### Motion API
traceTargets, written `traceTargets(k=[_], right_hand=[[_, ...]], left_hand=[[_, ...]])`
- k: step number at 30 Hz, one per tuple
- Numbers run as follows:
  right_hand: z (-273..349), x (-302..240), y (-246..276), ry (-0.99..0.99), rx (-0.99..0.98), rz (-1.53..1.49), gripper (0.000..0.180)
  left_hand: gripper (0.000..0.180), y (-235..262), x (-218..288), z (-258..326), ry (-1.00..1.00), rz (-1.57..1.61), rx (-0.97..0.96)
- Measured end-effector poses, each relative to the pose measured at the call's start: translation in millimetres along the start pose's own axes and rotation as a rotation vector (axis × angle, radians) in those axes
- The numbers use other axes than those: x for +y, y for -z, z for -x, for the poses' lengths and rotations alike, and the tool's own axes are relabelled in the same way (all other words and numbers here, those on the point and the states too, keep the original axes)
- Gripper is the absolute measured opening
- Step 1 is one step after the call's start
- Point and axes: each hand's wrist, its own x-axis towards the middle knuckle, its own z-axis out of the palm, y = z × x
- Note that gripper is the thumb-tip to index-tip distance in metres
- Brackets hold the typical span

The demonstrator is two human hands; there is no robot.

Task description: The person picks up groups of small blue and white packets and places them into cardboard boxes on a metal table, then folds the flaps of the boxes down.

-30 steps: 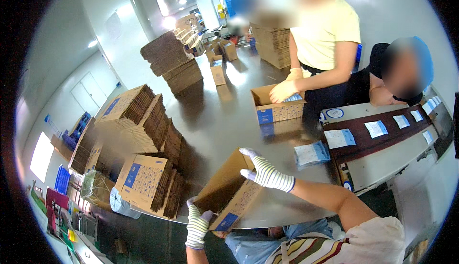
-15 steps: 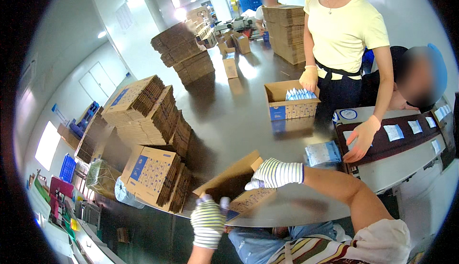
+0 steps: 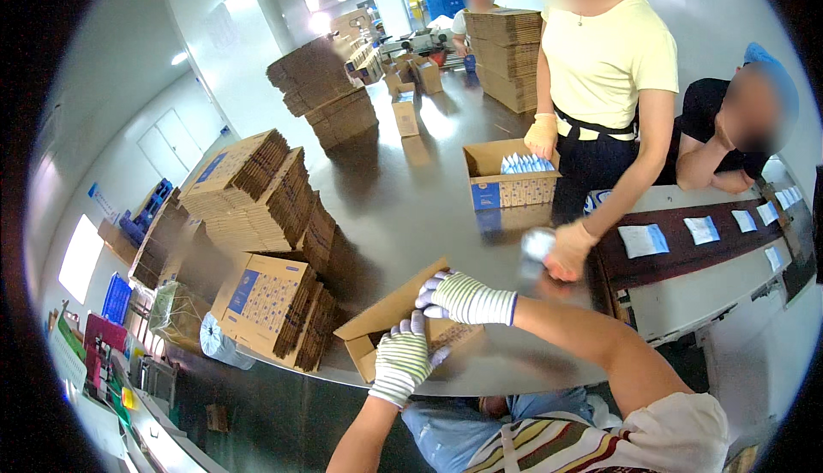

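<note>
A gloved left hand (image 3: pixel 401 362) moves in beside the right hand (image 3: pixel 468 298) at an open carton (image 3: pixel 381 314), shifting work inward, both grips unclear.

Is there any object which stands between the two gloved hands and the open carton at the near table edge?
Nothing visible, apart from the striped gloves themselves: the left hand and right hand both touch the open carton. The stacked flat cartons stand aside, to its left.

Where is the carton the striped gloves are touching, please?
Head view, lower centre: the carton is at the table's near edge, right of the stacked cartons.
</note>
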Motion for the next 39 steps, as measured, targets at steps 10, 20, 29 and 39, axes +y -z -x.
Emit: traceTargets(k=[10, 20, 29, 39], right_hand=[[59.0, -27.9, 61.6, -0.363, 0.564, -0.238, 0.067], [-7.9, -97.4, 29.2, -0.086, -0.082, 0.116, 0.040], [-9.8, -68.1, -19.6, 0.225, -0.115, 0.245, 0.044], [-2.7, -25.7, 0.0, 0.294, -0.005, 0.019, 0.050]], left_hand=[[0.058, 26.7, -31.2, 27.8, 0.374, 1.317, 0.458], [0.058, -138.3, 25.3, 85.9, 0.677, 2.367, 0.183], [0.050, -75.4, -87.6, 149.6, 0.534, 0.456, -0.604], [0.052, 11.7, -33.9, 49.0, -0.338, 0.010, -0.359]])
